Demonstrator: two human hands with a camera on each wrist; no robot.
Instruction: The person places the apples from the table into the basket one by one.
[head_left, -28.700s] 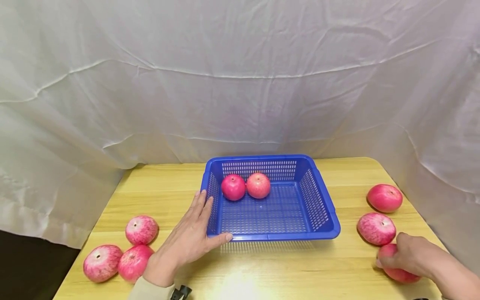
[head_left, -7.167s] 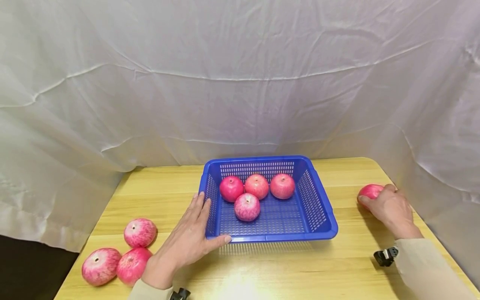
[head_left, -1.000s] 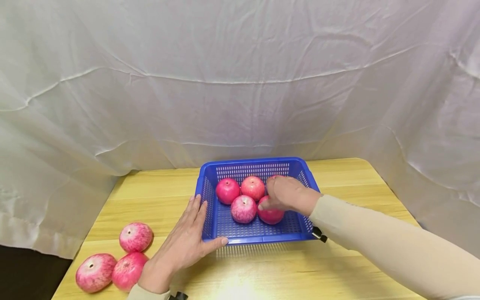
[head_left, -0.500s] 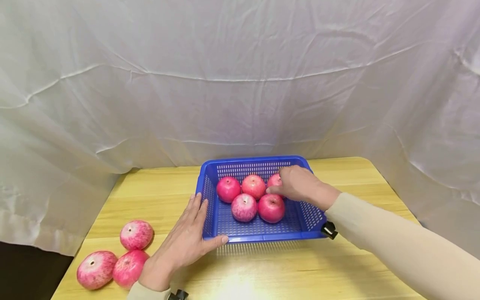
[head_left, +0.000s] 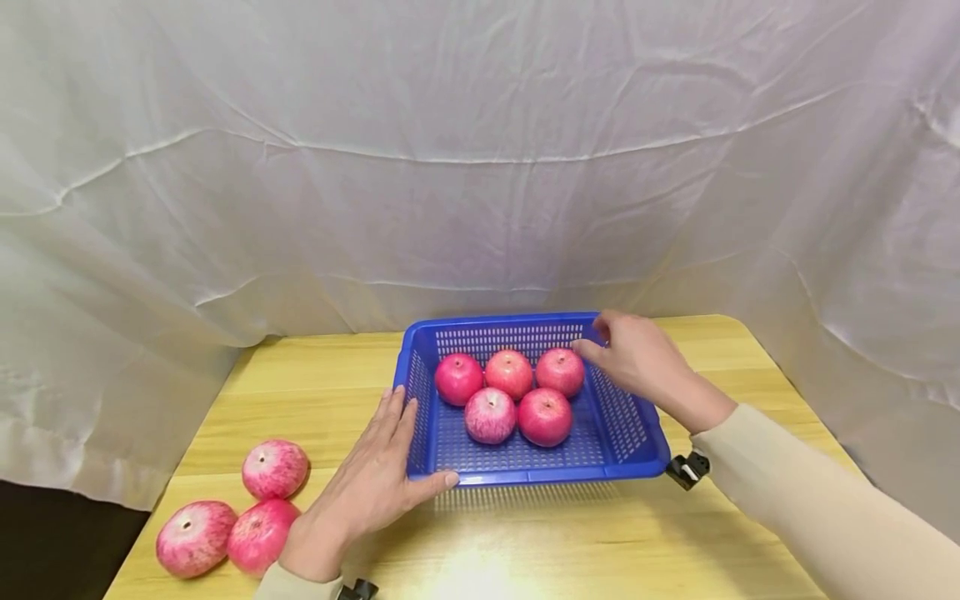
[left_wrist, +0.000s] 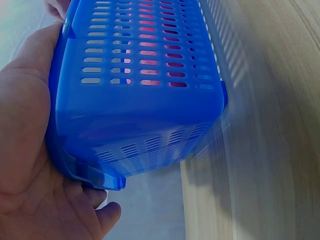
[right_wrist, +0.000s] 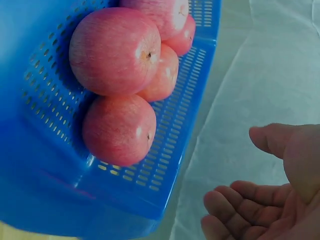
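Note:
A blue plastic basket point(head_left: 540, 477) stands on the wooden table, with several red apples lying in it. My left hand point(head_left: 371, 475) rests along the basket's left side, fingers straight and the thumb on the front rim. The left wrist view shows the palm of that left hand point(left_wrist: 25, 135) against the rim. Over the basket's right rim hovers my right hand point(head_left: 641, 354), its fingers loosely bent and holding nothing. Nearest to it is the apple at the back right point(head_left: 560, 372). In the right wrist view the right hand point(right_wrist: 265, 195) is apart from the apples.
Three more apples lie in a group at the table's left: one behind point(head_left: 275, 469), one at far left point(head_left: 197, 538) and one point(head_left: 260, 537) partly behind my left wrist. A pale cloth point(head_left: 480, 208) hangs behind the table point(head_left: 525, 550) and along its sides.
The apples from the table's right side are now in the basket. In the last second my right hand has let go of the front-right apple and drawn back right. My left hand stays put.

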